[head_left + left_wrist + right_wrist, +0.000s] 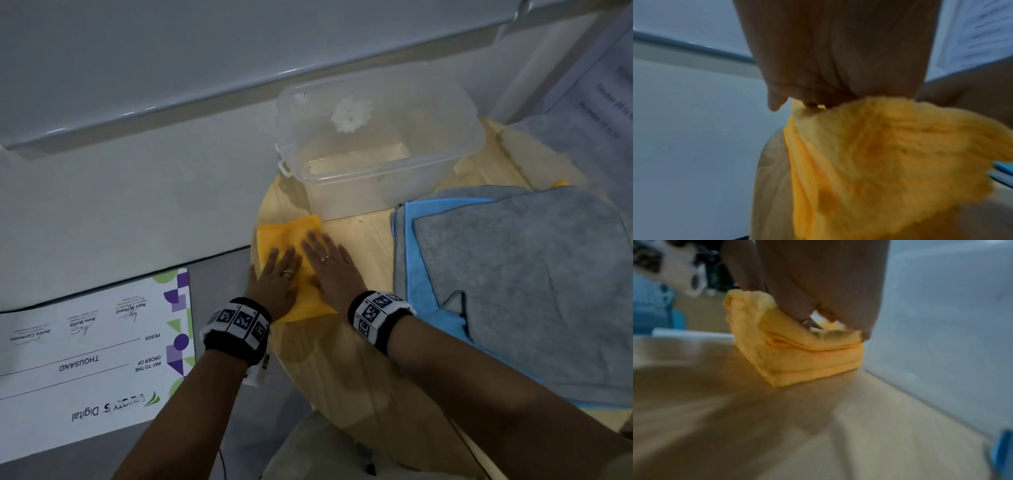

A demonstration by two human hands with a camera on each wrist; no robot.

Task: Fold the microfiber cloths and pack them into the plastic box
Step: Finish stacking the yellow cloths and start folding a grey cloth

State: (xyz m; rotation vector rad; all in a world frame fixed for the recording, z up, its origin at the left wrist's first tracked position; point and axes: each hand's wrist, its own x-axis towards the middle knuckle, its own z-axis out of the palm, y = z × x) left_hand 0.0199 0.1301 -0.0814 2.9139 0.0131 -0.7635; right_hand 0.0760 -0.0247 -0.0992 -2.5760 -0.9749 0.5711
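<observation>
Round wooden table [363, 236], pale grey floor [137, 205] beyond its left edge, large printed cheque [85, 353] lying flat on the floor left of the table, text upside down, white sheet with blurred print [603, 102] past the table's far right edge.

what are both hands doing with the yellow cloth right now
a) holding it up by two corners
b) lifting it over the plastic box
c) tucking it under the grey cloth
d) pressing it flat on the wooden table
d: the left hand and right hand lie with straight fingers on the folded yellow cloth, which rests on the wooden table in front of the plastic box.
</observation>
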